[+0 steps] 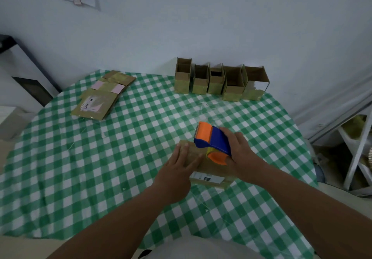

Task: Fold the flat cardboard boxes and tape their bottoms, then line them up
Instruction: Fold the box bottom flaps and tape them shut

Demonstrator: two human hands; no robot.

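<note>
Five folded boxes (220, 81) stand lined up at the surface's (60, 168) far edge; flat ones (102, 95) wait at left. Right hand (241, 154) grasps the tape dispenser (213, 142) over a sixth box (209, 170), left hand's (177, 170) grip released, pressing flat.

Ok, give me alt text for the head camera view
A person's right hand grips a blue and orange tape dispenser on a brown cardboard box that the left hand presses flat. Five folded open-topped cardboard boxes line the green checked tablecloth's far edge; flat cardboard boxes lie far left.
</note>
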